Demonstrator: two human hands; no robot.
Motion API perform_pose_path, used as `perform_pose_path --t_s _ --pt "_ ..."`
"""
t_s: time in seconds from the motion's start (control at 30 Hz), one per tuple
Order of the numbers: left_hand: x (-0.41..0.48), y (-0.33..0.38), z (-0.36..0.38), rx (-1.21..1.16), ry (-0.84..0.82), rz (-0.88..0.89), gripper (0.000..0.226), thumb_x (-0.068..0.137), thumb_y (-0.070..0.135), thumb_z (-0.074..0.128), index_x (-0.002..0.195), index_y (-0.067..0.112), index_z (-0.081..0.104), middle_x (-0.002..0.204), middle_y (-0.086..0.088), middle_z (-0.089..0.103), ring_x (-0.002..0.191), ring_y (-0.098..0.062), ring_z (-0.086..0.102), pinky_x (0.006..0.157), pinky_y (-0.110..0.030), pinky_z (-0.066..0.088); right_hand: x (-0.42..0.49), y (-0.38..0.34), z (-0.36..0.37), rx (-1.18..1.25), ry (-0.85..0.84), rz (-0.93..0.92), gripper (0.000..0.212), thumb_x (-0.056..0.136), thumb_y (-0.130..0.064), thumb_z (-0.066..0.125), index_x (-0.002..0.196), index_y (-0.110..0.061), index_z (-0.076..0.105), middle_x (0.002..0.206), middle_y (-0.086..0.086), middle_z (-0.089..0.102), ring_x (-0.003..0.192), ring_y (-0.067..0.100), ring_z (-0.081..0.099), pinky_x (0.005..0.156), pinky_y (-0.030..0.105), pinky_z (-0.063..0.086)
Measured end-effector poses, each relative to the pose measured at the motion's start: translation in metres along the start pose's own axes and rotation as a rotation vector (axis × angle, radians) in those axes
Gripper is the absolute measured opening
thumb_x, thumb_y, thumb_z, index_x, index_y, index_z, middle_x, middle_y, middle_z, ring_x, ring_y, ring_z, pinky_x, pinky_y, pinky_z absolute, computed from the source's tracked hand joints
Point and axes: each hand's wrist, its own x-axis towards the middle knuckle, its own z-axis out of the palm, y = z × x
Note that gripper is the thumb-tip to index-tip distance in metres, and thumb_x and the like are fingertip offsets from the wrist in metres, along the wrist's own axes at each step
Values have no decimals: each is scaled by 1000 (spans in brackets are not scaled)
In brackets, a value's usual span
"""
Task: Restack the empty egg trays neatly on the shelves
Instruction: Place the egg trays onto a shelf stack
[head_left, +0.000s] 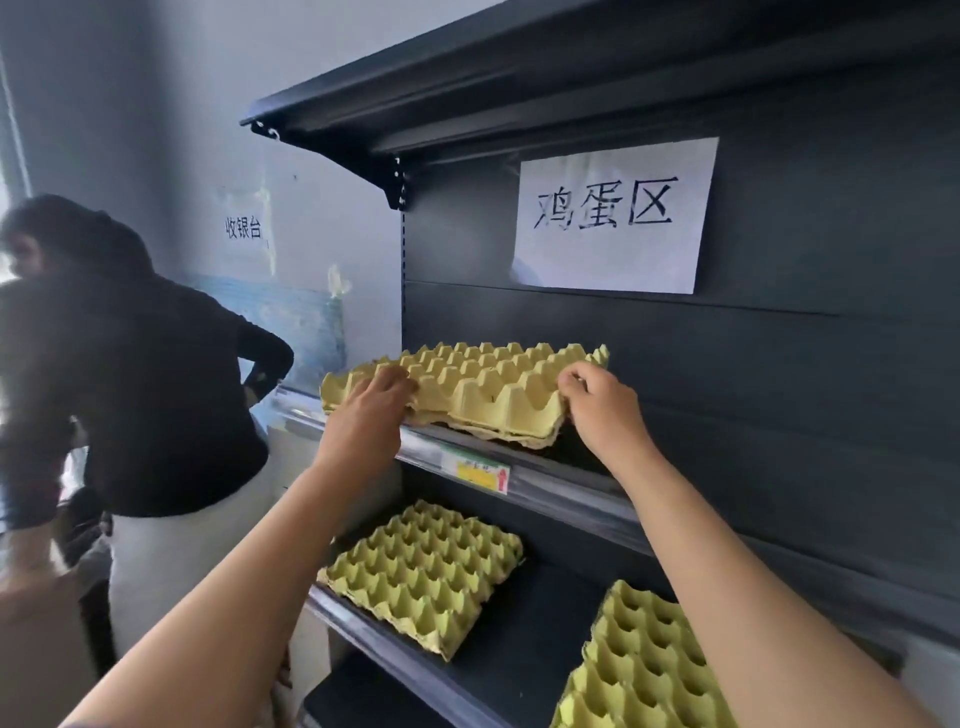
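A small stack of yellow pulp egg trays (483, 384) lies on the upper shelf (550, 480) of a dark metal rack. My left hand (382, 397) grips its near left edge, and my right hand (597, 397) pinches its near right corner. The top tray sits slightly askew over the ones beneath. On the lower shelf (395, 649) a second tray stack (423, 569) lies at the left, turned at an angle. A third tray stack (644, 670) lies at the right, partly hidden by my right forearm.
A white paper sign (615, 213) hangs on the rack's back panel under the top canopy (467, 78). A person in a dark top and white apron (135, 395) stands close to the left of the rack. A price tag (475, 470) is clipped to the upper shelf's edge.
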Motion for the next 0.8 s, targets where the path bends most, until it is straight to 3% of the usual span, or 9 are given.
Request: perform_pose_path --t_s 0.13,0.27,0.37,0.47,0.57,0.63,0.8 --pt "24 -49 20 10 -55 -14 38 88 0 54 123 14 57 134 1 47 117 -27 46 81 -41 49 36 -9 47 -1 -43 46 28 102 -25 36 107 -12 60 104 7 63 96 26 59 84 39 48" --pt "50 -93 43 3 -102 21 40 89 0 53 124 17 57 136 3 45 119 -25 45 85 -39 48 66 -16 86 15 -57 124 28 101 -23 37 110 -11 61 110 5 60 96 22 57 79 33 44" --pt "70 -119 60 11 -147 75 38 88 6 57 123 21 58 133 6 47 118 -24 46 89 -35 42 78 -19 108 -110 -58 187 34 100 -36 37 121 -18 56 116 2 60 98 19 56 83 34 47" --pt "84 -136 72 -3 -171 150 35 90 12 57 124 22 57 131 6 47 116 -24 46 92 -34 39 76 -34 129 -441 42 20 44 97 -49 36 133 -27 50 137 -1 49 120 26 48 94 40 43" --pt "93 -147 79 -33 -179 209 35 90 13 58 124 21 57 131 5 47 117 -25 45 94 -36 38 71 -49 156 -668 -83 -203 46 94 -49 45 136 -30 45 142 -5 42 126 24 44 96 39 42" --pt "97 -157 82 -48 -213 220 35 90 11 58 124 21 58 131 5 48 116 -25 47 93 -36 39 70 -51 170 -716 -154 -172 43 95 -42 48 136 -30 44 135 -4 48 118 24 50 92 39 45" --pt "97 -175 87 -60 -247 277 38 90 4 51 123 21 59 131 7 47 112 -24 50 87 -34 43 67 -57 192 -814 -114 -145 35 99 -30 42 131 -22 51 131 0 51 116 27 49 94 42 42"
